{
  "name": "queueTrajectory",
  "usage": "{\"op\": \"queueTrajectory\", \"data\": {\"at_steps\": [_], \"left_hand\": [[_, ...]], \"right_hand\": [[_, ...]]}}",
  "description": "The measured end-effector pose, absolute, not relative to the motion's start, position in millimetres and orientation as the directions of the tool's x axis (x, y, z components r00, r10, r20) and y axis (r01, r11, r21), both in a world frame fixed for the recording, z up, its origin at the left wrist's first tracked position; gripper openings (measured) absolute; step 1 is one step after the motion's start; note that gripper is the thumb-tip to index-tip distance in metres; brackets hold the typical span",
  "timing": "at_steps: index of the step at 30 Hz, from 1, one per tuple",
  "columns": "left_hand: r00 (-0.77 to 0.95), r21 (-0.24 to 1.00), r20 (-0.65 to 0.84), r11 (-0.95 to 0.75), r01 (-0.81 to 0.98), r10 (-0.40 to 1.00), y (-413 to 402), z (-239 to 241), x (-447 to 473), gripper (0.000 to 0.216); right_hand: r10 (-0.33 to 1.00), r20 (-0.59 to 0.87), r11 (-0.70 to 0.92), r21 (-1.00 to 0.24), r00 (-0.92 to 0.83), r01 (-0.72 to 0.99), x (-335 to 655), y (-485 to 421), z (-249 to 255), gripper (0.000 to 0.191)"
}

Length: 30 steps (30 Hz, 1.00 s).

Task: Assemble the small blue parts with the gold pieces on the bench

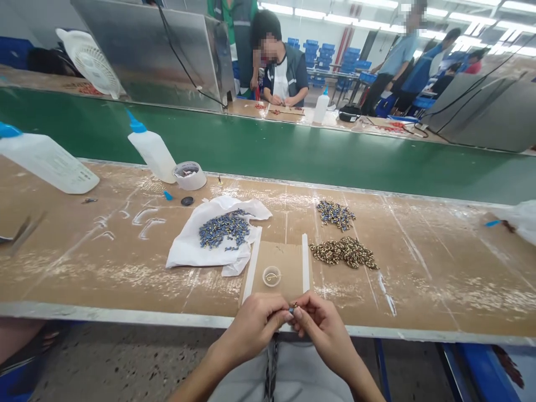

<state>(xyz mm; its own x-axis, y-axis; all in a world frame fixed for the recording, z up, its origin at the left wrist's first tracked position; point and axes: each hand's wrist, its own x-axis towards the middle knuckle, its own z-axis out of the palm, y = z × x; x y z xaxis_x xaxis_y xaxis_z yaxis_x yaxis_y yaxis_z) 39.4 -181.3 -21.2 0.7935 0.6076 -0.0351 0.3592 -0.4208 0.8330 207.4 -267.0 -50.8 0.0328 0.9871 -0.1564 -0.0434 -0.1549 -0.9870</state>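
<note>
My left hand (260, 317) is closed in a pinch on a small blue piece (291, 310) at the table's front edge. Fingertips of my right hand (321, 319) meet it there, pinched around a tiny brass-coloured piece (295, 305) whose exact kind is too small to tell. Just beyond the hands, a small round cup (272, 276) with a thin strip across it stands on a cardboard sheet (282, 257). To the left, many blue-and-gold pieces (224, 229) lie on a white plastic bag (188, 248). Dark brass pieces (345, 252) are heaped to the right, with more blue-and-gold pieces (335, 215) behind them.
White bottles with blue caps, one large (50, 162) and one smaller (153, 153), stand back left beside a tape roll (190, 176). A black disc (187, 201) lies near them. Beyond runs a green conveyor belt (268, 145); across it a person (285, 72) sits working.
</note>
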Motion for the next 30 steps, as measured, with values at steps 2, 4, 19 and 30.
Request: {"op": "queueTrajectory", "data": {"at_steps": [2, 4, 19, 30], "left_hand": [[0.793, 0.841, -0.04, -0.408, 0.355, 0.608, -181, -22, 37, 0.028], [0.777, 0.85, -0.035, -0.39, 0.354, 0.628, -182, -24, 34, 0.023], [0.684, 0.85, 0.096, -0.417, 0.322, 0.723, -192, -33, 28, 0.027], [0.715, 0.789, 0.119, -0.503, 0.353, 0.689, -189, -43, 32, 0.029]], "right_hand": [[0.986, -0.165, -0.163, -0.985, 0.033, -0.061, 207, -269, -50, 0.035], [0.982, -0.179, -0.177, -0.983, 0.056, -0.049, 214, -271, -46, 0.036], [0.838, 0.105, -0.357, -0.636, 0.535, 0.684, 429, -133, -30, 0.045], [0.833, 0.148, -0.33, -0.64, 0.533, 0.694, 443, -139, -56, 0.045]]}}
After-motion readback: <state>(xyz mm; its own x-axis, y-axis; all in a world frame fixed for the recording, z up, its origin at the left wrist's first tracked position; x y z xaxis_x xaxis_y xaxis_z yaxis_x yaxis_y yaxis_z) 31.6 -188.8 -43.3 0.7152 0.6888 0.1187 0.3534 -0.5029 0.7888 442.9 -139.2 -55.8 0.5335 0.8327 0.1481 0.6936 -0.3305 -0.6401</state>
